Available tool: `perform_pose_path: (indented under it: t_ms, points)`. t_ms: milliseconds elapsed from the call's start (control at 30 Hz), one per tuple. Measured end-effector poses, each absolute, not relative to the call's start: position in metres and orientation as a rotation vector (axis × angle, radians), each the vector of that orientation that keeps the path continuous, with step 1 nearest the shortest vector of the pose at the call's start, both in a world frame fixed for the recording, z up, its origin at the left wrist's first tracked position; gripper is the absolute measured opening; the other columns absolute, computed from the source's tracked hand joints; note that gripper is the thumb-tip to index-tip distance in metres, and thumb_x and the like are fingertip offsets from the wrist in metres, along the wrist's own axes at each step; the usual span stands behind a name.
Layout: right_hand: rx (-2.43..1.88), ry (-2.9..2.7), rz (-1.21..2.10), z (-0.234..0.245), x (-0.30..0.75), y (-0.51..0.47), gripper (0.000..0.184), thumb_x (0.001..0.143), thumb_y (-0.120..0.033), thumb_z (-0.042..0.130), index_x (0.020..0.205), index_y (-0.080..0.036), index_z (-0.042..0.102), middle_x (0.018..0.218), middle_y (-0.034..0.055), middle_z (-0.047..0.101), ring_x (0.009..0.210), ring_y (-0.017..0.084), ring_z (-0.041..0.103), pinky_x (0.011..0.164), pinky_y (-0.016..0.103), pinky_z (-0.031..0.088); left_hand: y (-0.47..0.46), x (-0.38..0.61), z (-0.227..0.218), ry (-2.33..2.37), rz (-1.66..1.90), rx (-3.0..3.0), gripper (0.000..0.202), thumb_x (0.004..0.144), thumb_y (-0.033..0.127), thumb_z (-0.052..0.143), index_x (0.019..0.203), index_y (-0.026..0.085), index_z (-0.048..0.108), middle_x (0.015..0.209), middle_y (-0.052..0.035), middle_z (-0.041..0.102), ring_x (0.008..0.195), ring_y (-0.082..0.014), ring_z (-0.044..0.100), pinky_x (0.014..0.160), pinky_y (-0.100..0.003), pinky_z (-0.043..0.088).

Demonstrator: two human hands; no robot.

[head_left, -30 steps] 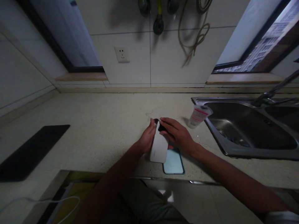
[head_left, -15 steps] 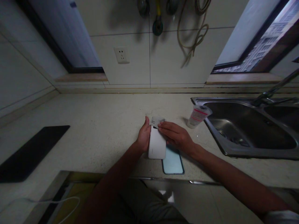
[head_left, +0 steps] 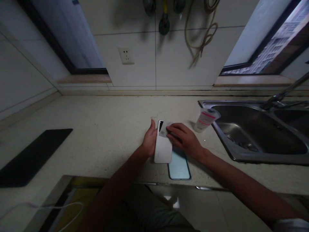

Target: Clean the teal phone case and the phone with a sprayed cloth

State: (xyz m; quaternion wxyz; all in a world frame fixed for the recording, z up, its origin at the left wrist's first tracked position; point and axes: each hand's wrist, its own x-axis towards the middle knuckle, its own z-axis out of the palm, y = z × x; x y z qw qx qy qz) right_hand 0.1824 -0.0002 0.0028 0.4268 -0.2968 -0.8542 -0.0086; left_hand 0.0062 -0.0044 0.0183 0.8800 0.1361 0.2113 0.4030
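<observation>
White and slim, a phone (head_left: 163,151) sits in the head view with its plain back upward, above the counter (head_left: 116,129) near its front edge. The left hand (head_left: 149,141) grasps it along the left side, thumb pointing up. The right hand (head_left: 187,139) pinches a small grey card (head_left: 163,132) between fingertips and thumb, and the card overlaps the phone's upper end, hiding part of the dark camera patch; whether it presses flat on the back I cannot tell.

As far as the view shows, phone and card are both in hand and brought together; the card is not yet let go, and the phone is not yet put down. A pale blue phone (head_left: 179,166) lies on the counter, partly covered by the white one in this view, with neither hand gripping it.

As for containers, a clear plastic cup (head_left: 205,120) with red print stands just beside the steel sink (head_left: 260,129); it looks pale throughout, and whether any drink is left in it I cannot tell. The sink's nearer basin shows a drain (head_left: 241,146) and bare metal around it; the farther basin (head_left: 294,119) is cut off by the picture's edge.
</observation>
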Motion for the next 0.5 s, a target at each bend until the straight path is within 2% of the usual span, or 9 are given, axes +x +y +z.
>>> perform_pose_path:
  t_ms: [100,233,333,500]
  points:
    - [-0.779,-2.157,-0.076,0.001,0.186,0.005,0.026,0.099,-0.027,0.056,0.121,-0.018,0.066,0.108,0.0142,0.068,0.097,0.025,0.065,0.079,0.04,0.06,-0.004,0.006,0.016,0.421,0.83,0.29,0.074,0.095,0.072,0.023,0.117,0.014,0.064,0.088,-0.0121,0.071,0.079,-0.0247,0.07,0.075,-0.037,0.054]
    - [-0.741,-2.151,-0.127,0.003,0.184,0.005,0.025,0.098,-0.026,0.057,0.117,-0.016,0.069,0.106,0.015,0.069,0.094,0.025,0.065,0.077,0.039,0.058,-0.005,0.007,0.013,0.371,0.798,0.298,0.071,0.093,0.073,0.031,0.114,0.015,0.066,0.086,-0.0111,0.071,0.075,-0.0232,0.069,0.072,-0.034,0.054]
    - [-0.672,-2.12,-0.149,0.005,0.178,-0.001,0.023,0.096,-0.021,0.059,0.114,-0.014,0.07,0.102,0.0155,0.069,0.092,0.024,0.065,0.076,0.038,0.058,-0.006,0.01,0.009,0.362,0.78,0.307,0.067,0.091,0.073,0.038,0.109,0.015,0.066,0.078,-0.008,0.067,0.069,-0.0207,0.067,0.069,-0.032,0.053]
    - [-0.572,-2.105,-0.14,0.007,0.174,-0.008,0.025,0.095,-0.017,0.058,0.118,-0.019,0.069,0.104,0.0123,0.07,0.094,0.023,0.065,0.078,0.037,0.057,-0.008,0.016,-0.003,0.394,0.764,0.292,0.062,0.091,0.071,0.042,0.105,0.015,0.066,0.061,0.0004,0.054,0.059,-0.0159,0.06,0.068,-0.028,0.051]
